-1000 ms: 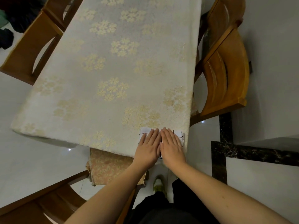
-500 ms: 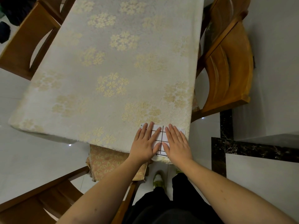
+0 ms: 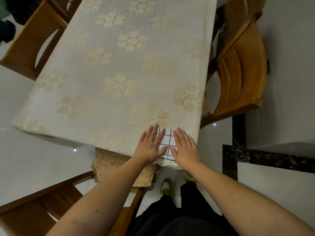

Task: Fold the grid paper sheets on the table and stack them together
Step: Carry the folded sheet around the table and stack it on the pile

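Observation:
A white grid paper sheet (image 3: 167, 142) with black lines lies at the near right corner of the table (image 3: 119, 65). My left hand (image 3: 150, 144) presses flat on its left part, fingers straight and spread. My right hand (image 3: 185, 147) presses flat on its right part. Only a strip of the paper shows between the two hands, and its ragged right edge sticks out past my right fingers. Whether more sheets lie underneath is hidden.
The table wears a cream cloth with gold flower patterns. Wooden chairs stand at the right (image 3: 238, 68), the far left (image 3: 34, 40) and the near left (image 3: 42, 210), the last with a patterned cushion (image 3: 109, 166). The table's right edge runs just beside the paper.
My hands, side by side on the paper a second ago, have slid apart to the left and right, uncovering the gridded middle of the sheet.

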